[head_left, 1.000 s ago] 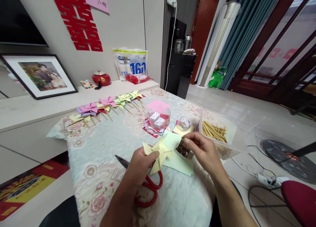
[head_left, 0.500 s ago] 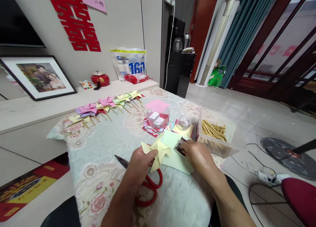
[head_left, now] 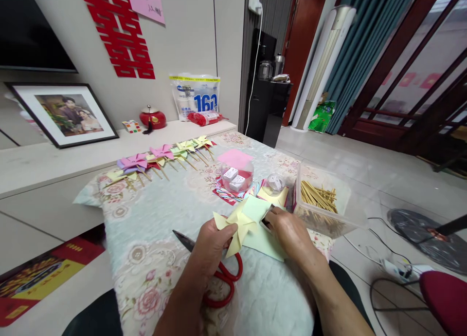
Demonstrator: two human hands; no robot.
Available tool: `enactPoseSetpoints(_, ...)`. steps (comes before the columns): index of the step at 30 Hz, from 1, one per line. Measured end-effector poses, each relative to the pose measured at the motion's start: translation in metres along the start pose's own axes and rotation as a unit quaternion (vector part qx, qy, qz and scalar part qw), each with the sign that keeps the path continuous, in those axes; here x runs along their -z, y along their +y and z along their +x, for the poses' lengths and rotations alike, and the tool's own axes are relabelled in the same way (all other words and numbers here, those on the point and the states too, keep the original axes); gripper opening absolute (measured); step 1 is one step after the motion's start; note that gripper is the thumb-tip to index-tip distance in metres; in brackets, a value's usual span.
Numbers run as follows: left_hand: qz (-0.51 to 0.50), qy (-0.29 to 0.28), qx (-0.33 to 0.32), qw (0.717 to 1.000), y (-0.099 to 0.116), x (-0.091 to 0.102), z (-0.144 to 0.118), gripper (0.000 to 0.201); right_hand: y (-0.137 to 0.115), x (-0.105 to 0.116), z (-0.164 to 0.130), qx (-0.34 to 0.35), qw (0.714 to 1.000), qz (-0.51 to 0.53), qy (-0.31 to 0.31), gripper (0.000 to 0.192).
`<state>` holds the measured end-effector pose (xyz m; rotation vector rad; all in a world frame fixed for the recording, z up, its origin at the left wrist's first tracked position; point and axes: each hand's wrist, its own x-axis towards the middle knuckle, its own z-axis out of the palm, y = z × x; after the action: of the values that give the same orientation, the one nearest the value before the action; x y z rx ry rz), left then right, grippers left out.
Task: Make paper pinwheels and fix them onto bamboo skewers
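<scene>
My left hand (head_left: 213,243) pinches a pale yellow paper pinwheel (head_left: 241,225), its blades folded in to the middle. My right hand (head_left: 292,231) is at a small open box (head_left: 265,223) with dark contents, which lies on light green paper sheets (head_left: 264,244). The fingers of that hand are bent together into the box, and their tips are hidden. Partly under my left forearm lie scissors (head_left: 238,272) with red handles and dark blades.
Finished pinwheels (head_left: 162,152) on sticks line the table's far left edge. A clear box of wooden sticks (head_left: 319,196) stands at the right. Behind the green paper are a round container with small white boxes (head_left: 233,176), a smaller clear container (head_left: 275,181) and pink paper (head_left: 235,157).
The whole view has shifted slightly to the right. My right fingers have reached further into the small box, covering more of it. My left hand still holds the pinwheel.
</scene>
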<state>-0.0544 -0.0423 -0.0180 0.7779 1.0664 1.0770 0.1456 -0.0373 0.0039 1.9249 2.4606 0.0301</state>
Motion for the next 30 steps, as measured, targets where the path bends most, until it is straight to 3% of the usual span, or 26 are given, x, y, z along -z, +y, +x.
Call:
enactPoseSetpoints(11, 0.014, 0.005, -0.009, 1.0, -0.0017, 0.0008, 0.0015, 0.025, 0.0049, -0.0029, 0.0019, -0.007, 0.999, 0.04, 0.005, 0.015)
enactPoseSetpoints(17, 0.009, 0.003, -0.006, 1.0, -0.0014, -0.0002, 0.0006, 0.025, 0.0069, -0.0037, 0.0013, 0.022, 0.998, 0.066, 0.012, 0.018)
enactPoseSetpoints(30, 0.0, 0.003, -0.002, 1.0, 0.0013, -0.0015, -0.0008, 0.026, 0.0087, -0.0079, 0.0034, 0.028, 0.998, 0.052, 0.005, 0.021)
